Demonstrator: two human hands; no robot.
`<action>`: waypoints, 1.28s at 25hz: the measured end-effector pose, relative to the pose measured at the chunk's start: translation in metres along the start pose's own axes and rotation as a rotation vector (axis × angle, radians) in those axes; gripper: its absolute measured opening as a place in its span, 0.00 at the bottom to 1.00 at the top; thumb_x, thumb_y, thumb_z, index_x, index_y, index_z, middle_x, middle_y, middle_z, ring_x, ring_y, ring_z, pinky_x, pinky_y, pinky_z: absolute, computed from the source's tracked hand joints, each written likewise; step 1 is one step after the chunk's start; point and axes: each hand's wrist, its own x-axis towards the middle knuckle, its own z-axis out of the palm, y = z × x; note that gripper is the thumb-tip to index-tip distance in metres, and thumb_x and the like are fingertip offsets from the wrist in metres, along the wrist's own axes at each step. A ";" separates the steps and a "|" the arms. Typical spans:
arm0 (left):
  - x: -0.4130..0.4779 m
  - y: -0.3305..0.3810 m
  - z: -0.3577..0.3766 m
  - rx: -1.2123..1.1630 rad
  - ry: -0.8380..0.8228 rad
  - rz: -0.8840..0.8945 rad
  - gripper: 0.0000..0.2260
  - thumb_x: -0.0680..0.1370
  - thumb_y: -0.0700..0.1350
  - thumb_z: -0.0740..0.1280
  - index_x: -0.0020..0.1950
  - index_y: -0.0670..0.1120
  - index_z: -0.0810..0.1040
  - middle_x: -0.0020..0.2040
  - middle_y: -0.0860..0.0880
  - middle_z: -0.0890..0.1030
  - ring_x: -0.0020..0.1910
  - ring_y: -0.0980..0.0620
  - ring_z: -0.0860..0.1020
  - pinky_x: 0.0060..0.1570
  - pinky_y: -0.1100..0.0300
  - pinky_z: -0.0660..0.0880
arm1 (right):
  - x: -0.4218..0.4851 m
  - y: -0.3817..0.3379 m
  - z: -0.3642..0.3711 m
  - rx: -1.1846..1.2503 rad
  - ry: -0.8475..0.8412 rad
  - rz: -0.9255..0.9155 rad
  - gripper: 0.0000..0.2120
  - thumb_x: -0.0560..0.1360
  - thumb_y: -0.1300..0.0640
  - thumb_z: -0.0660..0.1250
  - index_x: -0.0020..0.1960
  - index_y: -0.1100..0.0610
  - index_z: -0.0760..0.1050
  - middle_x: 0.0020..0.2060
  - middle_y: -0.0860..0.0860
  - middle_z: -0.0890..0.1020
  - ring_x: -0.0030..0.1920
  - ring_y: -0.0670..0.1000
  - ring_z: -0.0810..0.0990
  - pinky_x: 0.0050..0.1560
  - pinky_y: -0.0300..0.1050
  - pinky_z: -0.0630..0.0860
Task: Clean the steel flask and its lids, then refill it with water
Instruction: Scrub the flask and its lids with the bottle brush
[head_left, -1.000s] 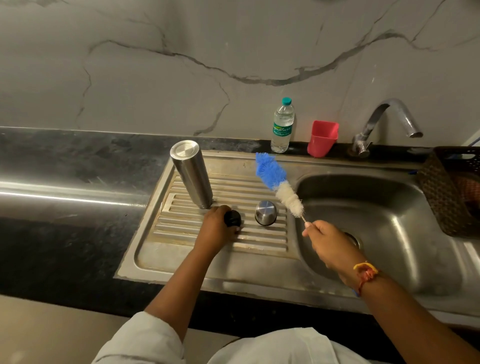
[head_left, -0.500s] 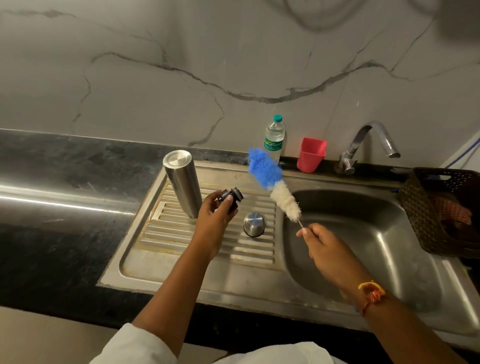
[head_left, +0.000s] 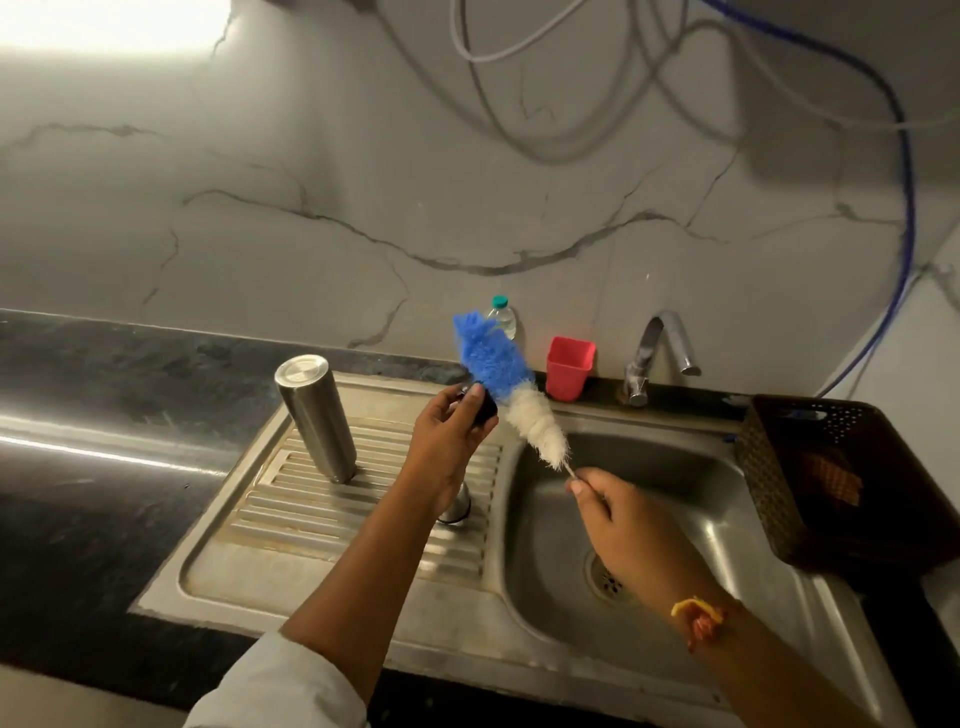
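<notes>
left hand (head_left: 447, 436): fingers curled round the small black lid (head_left: 482, 408), held clear above the drainboard (head_left: 311, 512) and turned toward the brush, likely so the bristles can reach its inner face. right hand (head_left: 626, 525): thumb and fingers pinch the thin wire handle of the bottle brush (head_left: 519, 400) at its very end, head angled up and left. the blue bristles are touching or just beside the lid; cannot tell which. both are held near the sink basin (head_left: 727, 499) edge, probably so drips land on steel. steel flask (head_left: 317, 415) stands on the ribs with its flat closed end up, seemingly mouth-down to drain. steel lid (head_left: 457, 508) lies on the ribs, half hidden under the left wrist. no stream visible at the tap (head_left: 665, 343). judgement: lid scrubbing is the step in hand; refill not yet begun.
</notes>
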 end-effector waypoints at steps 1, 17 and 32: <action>-0.004 -0.003 0.010 0.034 -0.014 0.013 0.16 0.81 0.44 0.69 0.66 0.37 0.76 0.61 0.38 0.82 0.57 0.47 0.84 0.60 0.53 0.80 | 0.003 0.001 -0.005 0.006 0.009 -0.005 0.10 0.83 0.48 0.58 0.51 0.49 0.77 0.28 0.47 0.75 0.29 0.44 0.74 0.34 0.43 0.72; -0.009 0.015 0.036 0.169 0.065 0.080 0.16 0.81 0.45 0.70 0.64 0.37 0.78 0.57 0.37 0.83 0.57 0.42 0.84 0.62 0.47 0.80 | 0.008 0.003 -0.019 -0.088 0.036 -0.103 0.13 0.83 0.46 0.56 0.60 0.46 0.76 0.39 0.49 0.84 0.42 0.54 0.81 0.39 0.46 0.73; 0.010 0.060 0.025 0.052 0.118 0.163 0.17 0.80 0.47 0.70 0.65 0.41 0.77 0.62 0.40 0.81 0.59 0.45 0.83 0.59 0.52 0.81 | 0.046 -0.022 -0.008 -0.080 0.026 -0.170 0.15 0.83 0.49 0.57 0.65 0.48 0.76 0.51 0.53 0.84 0.51 0.55 0.81 0.44 0.44 0.73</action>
